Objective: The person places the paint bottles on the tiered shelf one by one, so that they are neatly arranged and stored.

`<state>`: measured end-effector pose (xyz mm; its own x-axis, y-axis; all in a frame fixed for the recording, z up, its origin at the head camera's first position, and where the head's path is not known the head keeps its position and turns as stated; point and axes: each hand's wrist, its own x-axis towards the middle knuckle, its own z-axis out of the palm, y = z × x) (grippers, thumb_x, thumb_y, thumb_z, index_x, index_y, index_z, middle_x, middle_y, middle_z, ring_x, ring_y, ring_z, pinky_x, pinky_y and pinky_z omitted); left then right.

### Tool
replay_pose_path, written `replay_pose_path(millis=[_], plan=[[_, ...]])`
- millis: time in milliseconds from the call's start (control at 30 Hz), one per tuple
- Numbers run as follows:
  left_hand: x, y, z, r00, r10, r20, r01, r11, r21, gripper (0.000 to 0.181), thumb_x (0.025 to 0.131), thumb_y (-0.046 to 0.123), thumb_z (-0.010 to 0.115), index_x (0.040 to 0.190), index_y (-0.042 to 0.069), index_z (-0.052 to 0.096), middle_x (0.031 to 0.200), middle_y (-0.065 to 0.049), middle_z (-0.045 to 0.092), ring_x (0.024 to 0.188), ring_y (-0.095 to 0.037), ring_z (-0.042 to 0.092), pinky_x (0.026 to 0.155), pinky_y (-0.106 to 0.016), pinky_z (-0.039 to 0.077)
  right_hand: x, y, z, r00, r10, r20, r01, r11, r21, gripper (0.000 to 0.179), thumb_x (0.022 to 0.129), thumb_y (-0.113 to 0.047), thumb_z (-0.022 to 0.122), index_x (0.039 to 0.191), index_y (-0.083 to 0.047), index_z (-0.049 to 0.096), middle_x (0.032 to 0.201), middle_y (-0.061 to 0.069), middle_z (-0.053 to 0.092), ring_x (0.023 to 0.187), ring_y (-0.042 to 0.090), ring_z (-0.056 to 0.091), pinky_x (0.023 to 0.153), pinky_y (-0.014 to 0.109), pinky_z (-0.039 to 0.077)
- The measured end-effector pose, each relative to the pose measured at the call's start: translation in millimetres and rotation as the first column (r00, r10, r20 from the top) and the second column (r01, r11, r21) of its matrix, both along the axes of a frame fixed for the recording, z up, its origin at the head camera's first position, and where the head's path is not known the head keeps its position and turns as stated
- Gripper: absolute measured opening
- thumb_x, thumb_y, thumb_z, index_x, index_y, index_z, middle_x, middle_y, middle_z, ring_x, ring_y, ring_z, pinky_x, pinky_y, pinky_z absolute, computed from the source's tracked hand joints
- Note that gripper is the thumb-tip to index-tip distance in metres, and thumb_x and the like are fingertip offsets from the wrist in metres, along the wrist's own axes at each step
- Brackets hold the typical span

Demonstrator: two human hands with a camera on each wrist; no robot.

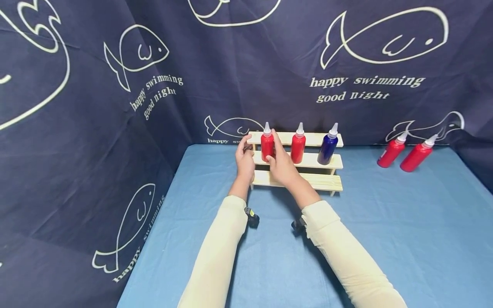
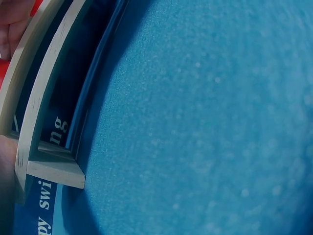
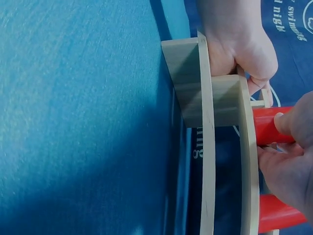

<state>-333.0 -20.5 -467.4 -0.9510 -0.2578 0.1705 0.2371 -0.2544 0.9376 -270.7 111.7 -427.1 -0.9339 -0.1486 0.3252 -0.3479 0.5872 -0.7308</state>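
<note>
A three-tier wooden stand (image 1: 317, 182) holds a row of squeeze bottles with white pointed caps on its middle shelf. My right hand (image 1: 285, 169) grips the leftmost red squeeze bottle (image 1: 266, 147), its thumb in front and its fingers on the right side. My left hand (image 1: 245, 164) holds the left end of the stand, fingers curled at the upper shelves, as the right wrist view also shows. Right of my right hand stand a second red bottle (image 1: 298, 149) and a dark blue bottle (image 1: 327, 149). The left wrist view shows mostly the stand's shelf edges (image 2: 44, 83).
Two more red bottles (image 1: 391, 153) (image 1: 417, 157) stand on the blue table cover (image 1: 385, 222) at the far right. A dark blue curtain (image 1: 269, 64) with white fish drawings hangs behind and along the left side.
</note>
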Motion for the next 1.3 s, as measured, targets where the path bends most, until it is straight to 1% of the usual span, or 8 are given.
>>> replay_pose_path(millis=[167,467,633,867,1000,1100,1200,1300], plan=[[-0.6,1.6,0.6,1.0,-0.002,-0.002,0.002,1.0,0.001,0.065,0.082,-0.017,0.04,0.136,0.007,0.067,0.106,0.002,0.053,0.104,-0.015,0.054,0.097,-0.026,0.045,4.2,-0.2,1.7,1.0,0.002,0.02,-0.002,1.0,0.009,0.094,0.1,0.002,0.059,0.171,-0.015,-0.002,0.171,0.024,0.03,0.149,0.044,0.046,0.124,0.057,0.039],[-1.2,-0.3,0.0,1.0,0.008,-0.005,-0.008,1.0,0.006,0.064,0.082,-0.017,0.041,0.136,0.006,0.067,0.105,0.002,0.053,0.104,-0.014,0.055,0.093,-0.025,0.045,19.4,-3.5,5.7,0.996,0.046,0.073,-0.049,0.998,0.032,0.098,0.1,0.001,0.059,0.168,-0.004,-0.012,0.177,0.023,0.012,0.163,0.037,0.024,0.131,0.051,0.026],[-1.1,-0.1,-1.4,1.0,0.002,-0.006,-0.002,1.0,0.019,0.064,0.083,-0.018,0.041,0.136,0.006,0.068,0.103,0.003,0.053,0.103,-0.014,0.055,0.092,-0.026,0.044,31.0,-3.0,9.6,0.994,0.037,0.103,-0.046,0.995,0.088,0.095,0.101,-0.002,0.059,0.167,0.001,-0.009,0.176,0.024,0.014,0.164,0.037,0.021,0.131,0.051,0.026],[-0.8,1.6,-0.3,1.0,0.014,-0.005,-0.014,1.0,0.023,0.063,0.085,-0.018,0.041,0.136,0.006,0.068,0.101,0.005,0.054,0.101,-0.012,0.055,0.091,-0.024,0.045,43.0,0.5,13.1,0.995,0.021,0.095,-0.032,0.992,0.122,0.089,0.1,-0.002,0.058,0.167,0.006,0.001,0.174,0.027,0.019,0.163,0.04,0.023,0.13,0.053,0.026],[0.0,2.0,0.7,1.0,0.017,-0.017,-0.017,0.999,0.028,0.064,0.082,-0.018,0.041,0.136,0.004,0.067,0.1,0.005,0.054,0.099,-0.011,0.054,0.085,-0.023,0.044,49.4,4.5,15.4,0.995,0.021,0.093,-0.031,0.993,0.114,0.082,0.1,-0.003,0.059,0.166,0.005,0.013,0.172,0.027,0.025,0.162,0.039,0.027,0.13,0.053,0.027],[0.1,2.2,0.6,0.999,0.014,-0.029,-0.013,0.999,0.032,0.065,0.08,-0.018,0.041,0.136,0.002,0.066,0.099,0.005,0.054,0.097,-0.01,0.054,0.082,-0.023,0.044,55.6,9.8,20.0,0.996,0.021,0.082,-0.029,0.994,0.103,0.069,0.101,-0.006,0.061,0.163,0.004,0.032,0.165,0.026,0.04,0.153,0.041,0.043,0.125,0.055,0.037],[0.4,2.5,0.5,0.999,0.012,-0.033,-0.011,0.999,0.032,0.065,0.08,-0.019,0.041,0.136,0.002,0.066,0.099,0.006,0.054,0.096,-0.01,0.053,0.08,-0.022,0.044,60.2,16.1,24.8,0.998,0.03,0.06,-0.035,0.996,0.084,0.052,0.1,-0.007,0.063,0.15,0.004,0.054,0.149,0.025,0.059,0.136,0.041,0.061,0.116,0.055,0.048],[0.5,2.9,0.9,0.999,0.014,-0.034,-0.013,0.999,0.034,0.065,0.081,-0.019,0.041,0.136,0.003,0.067,0.099,0.005,0.054,0.096,-0.011,0.052,0.078,-0.021,0.043,63.5,22.7,29.0,0.998,0.037,0.052,-0.039,0.998,0.05,0.036,0.099,-0.006,0.063,0.134,0.005,0.067,0.131,0.024,0.071,0.119,0.04,0.071,0.108,0.055,0.054]])
